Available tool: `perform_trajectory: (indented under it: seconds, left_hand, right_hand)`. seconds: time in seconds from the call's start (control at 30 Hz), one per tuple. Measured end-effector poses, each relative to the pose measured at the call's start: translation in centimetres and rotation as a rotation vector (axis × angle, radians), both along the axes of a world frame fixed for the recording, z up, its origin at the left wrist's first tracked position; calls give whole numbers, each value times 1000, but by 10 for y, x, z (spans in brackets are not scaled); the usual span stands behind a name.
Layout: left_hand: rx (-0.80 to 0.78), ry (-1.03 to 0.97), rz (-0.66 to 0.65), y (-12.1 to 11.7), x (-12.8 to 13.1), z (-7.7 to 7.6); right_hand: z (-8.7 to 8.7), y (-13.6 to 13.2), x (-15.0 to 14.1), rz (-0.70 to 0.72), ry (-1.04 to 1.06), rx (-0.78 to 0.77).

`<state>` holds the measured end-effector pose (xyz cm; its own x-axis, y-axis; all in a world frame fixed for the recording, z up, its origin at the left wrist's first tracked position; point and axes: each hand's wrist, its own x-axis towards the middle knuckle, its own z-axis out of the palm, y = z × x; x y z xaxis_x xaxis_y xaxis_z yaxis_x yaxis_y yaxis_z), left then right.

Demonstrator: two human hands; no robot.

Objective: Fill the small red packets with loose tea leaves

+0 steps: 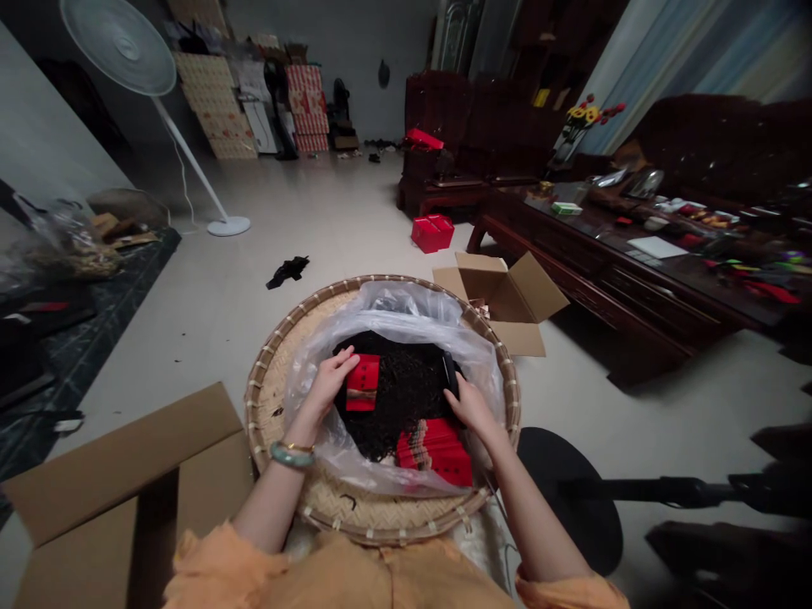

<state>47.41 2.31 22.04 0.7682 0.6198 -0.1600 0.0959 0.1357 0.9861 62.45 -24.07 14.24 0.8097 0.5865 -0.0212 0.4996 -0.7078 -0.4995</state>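
Head view: left grip [328, 382] spread, fingertips touching a red packet [363, 382] that lies on dark loose leaves [399, 397]; right grip [473, 406] pinches a dark flat object [451, 374], its kind unclear. Leaves sit in a clear plastic bag [393, 303] lining a round woven tray [381, 279]; more red packets [436, 452] lie stacked at the near side. Risk: a careless tug on the slack bag could spill leaves over the tray. No writing is legible on the packets or the gold band [360, 395].
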Motion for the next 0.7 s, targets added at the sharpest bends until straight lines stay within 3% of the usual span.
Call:
perform_trajectory:
  seconds: [0.17,0.3,0.37,0.43,0.5,0.6,0.7]
  left_hand:
    - [-120,107,-100,20,-46,24]
    - [37,259,-241,48,-43,29]
    - [95,252,-219,62,-35,34]
    - [97,160,-70,73,-25,42]
    - [59,39,160,79,-19,47]
    - [-10,-104,506,76,-17,45]
    - [-44,-51,613,71,-28,33]
  right_hand:
    - [4,4,-9,-55,93,150]
    - [7,0,-11,-73,107,220]
    - [7,-1,-11,-76,115,247]
    - [5,-1,-13,-100,126,271]
    - [2,-1,-15,-133,147,295]
    - [-1,0,-19,-159,172,328]
    - [0,-1,-23,-164,160,328]
